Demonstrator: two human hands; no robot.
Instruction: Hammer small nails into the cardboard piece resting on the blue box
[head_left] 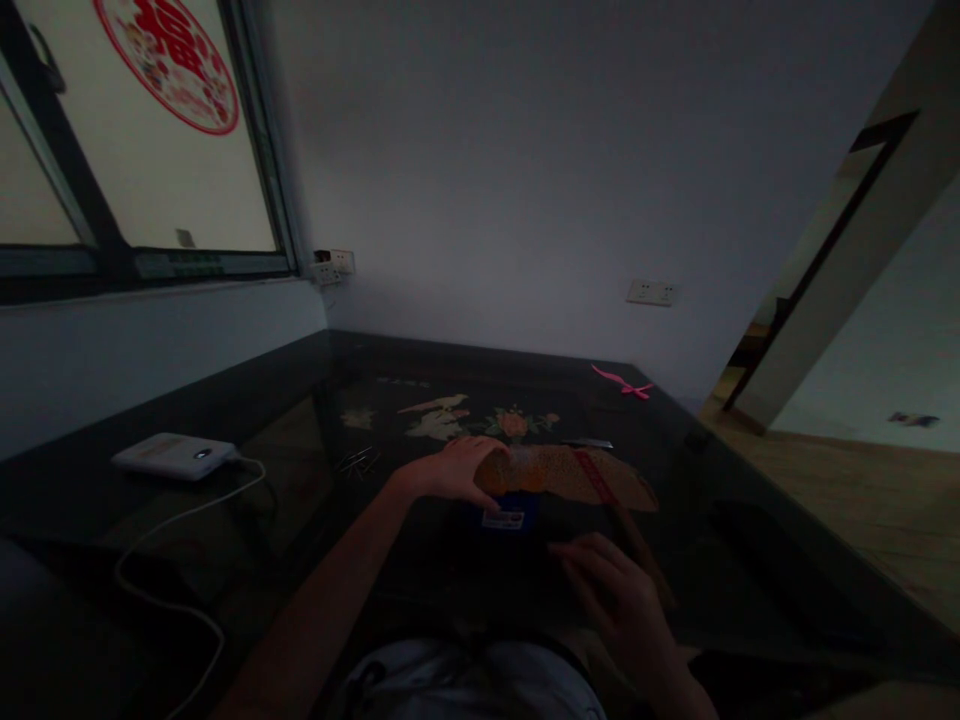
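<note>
"Left hand point(456, 468) at the frame's lower centre, curved, thumb and fingers parted around the left end of that speckled tan piece point(562, 472)! Is it gripping?"

"Can't tell! But the thumb reaches down to the blue box point(511, 516) just below, probably to keep it steady."

"And the right hand point(613, 582), lower right of centre?"

"Fingers bunched, apart from the box, perhaps leaving its front clear. Pinching anything? Too dark to say!"
</note>
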